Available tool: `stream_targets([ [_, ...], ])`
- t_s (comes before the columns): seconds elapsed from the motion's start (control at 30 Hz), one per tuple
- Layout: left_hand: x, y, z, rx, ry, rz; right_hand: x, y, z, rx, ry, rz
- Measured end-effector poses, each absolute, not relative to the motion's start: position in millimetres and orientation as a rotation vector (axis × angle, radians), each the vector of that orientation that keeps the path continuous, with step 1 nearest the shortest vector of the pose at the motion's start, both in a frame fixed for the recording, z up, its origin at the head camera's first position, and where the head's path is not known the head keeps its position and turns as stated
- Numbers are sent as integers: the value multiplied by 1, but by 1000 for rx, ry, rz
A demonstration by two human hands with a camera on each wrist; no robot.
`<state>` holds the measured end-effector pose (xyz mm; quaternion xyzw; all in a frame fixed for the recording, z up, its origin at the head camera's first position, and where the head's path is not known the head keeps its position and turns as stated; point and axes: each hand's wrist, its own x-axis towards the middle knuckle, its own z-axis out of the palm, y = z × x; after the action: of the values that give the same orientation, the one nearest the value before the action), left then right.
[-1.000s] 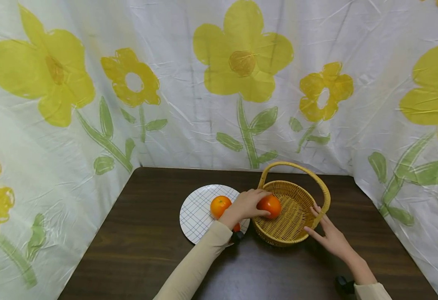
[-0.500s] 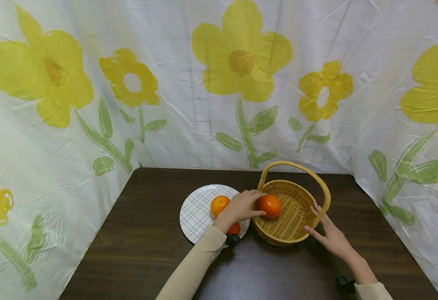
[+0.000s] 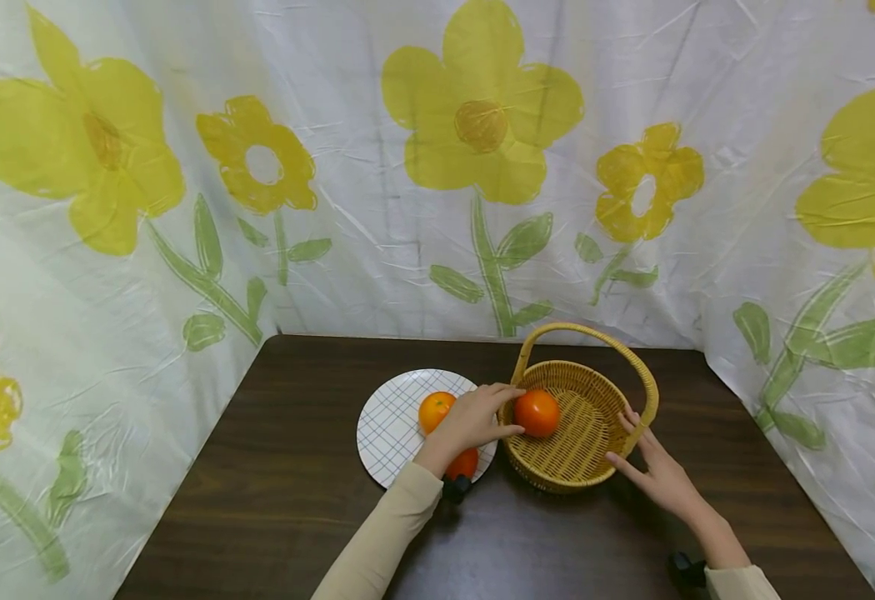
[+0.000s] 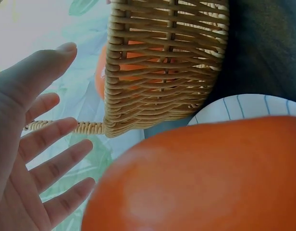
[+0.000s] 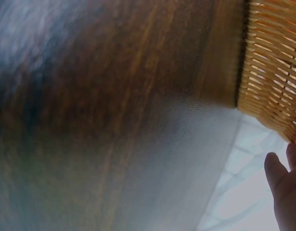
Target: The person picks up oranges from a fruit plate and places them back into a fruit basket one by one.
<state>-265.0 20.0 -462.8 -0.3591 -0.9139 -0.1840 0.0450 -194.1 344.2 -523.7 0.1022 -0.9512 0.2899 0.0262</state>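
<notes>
Table: a dark brown tabletop (image 3: pixel 257 492) with streaky wood grain, glossy toward its front middle.
Room: a white cloth (image 3: pixel 362 275) hangs behind and at both sides, creased, printed with yellow flowers (image 3: pixel 482 125) and green leaves.
Flowers in the head view: six, some cut off by the edges, plus a sliver of another at top right.
Plate: one white plate (image 3: pixel 385 433) with a grid of thin dark lines, just left of the basket.
Basket: one wicker basket (image 3: pixel 580 433), upright on the table, with one arched handle (image 3: pixel 565 328).
Fruit: three; one red-orange fruit (image 3: pixel 537 413) inside the basket by its left wall, one orange (image 3: pixel 435 411) and a second red-orange fruit (image 3: pixel 462 465) on the plate.
Left hand: the left hand (image 3: pixel 471 419) reaches across the plate to the basket's left rim, fingers spread and holding nothing; whether they brush the fruit inside, I cannot tell.
Right hand: the right hand (image 3: pixel 661 475) touches the basket's right side near the handle's foot, thumb and fingers apart, not wrapped around it.
Sleeves: two, beige.
Wrists: two black devices (image 3: pixel 687 569), one at each.
</notes>
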Motion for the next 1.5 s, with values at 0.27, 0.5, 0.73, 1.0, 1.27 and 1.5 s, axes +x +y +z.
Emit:
stream_targets([
  [0.27,-260,14,-467,-1096,-2761,-587,-194,343,-526,313,-2939,903],
  [0.5,-254,9,-471,-1082,-2732,-613,-195,344,-527,318,-2931,892],
  [0.73,-251,3,-477,-1056,-2703,-681,-195,343,-528,338,-2919,898],
  [1.0,-246,-6,-482,-1076,-2644,-694,-194,344,-528,342,-2910,917],
  [1.27,-243,-10,-486,-1106,-2572,-710,-195,344,-528,352,-2897,921],
  [1.5,-238,-16,-491,-1098,-2523,-716,-195,344,-528,352,-2895,926],
])
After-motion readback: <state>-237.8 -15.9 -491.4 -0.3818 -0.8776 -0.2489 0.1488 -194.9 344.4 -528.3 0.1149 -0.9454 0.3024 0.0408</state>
